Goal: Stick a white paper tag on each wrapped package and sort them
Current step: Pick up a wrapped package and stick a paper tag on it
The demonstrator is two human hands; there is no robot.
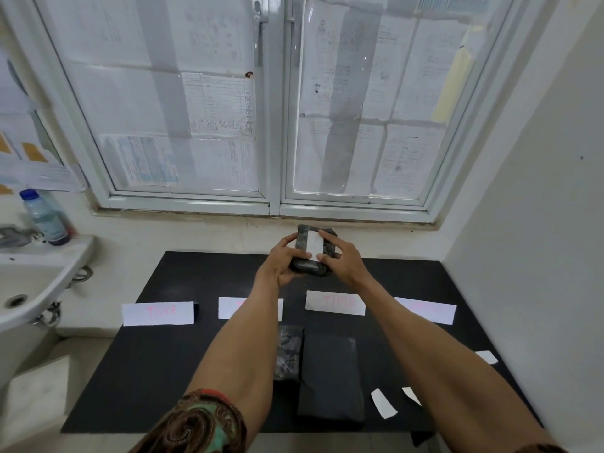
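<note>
Both hands hold a wrapped package [312, 253] up over the far edge of the black table [170, 371].

The left hand [283, 261] cups its side, while the right hand [340, 256] has its fingers [327, 237] pressed flat on the white tag [314, 245]. The package looks light, soft-wrapped and slick, so it is best gripped by its edges. Four paper labels [158, 312], two dark packages [330, 376] and spare tags [383, 403] lie below, with nothing blocking.
</note>
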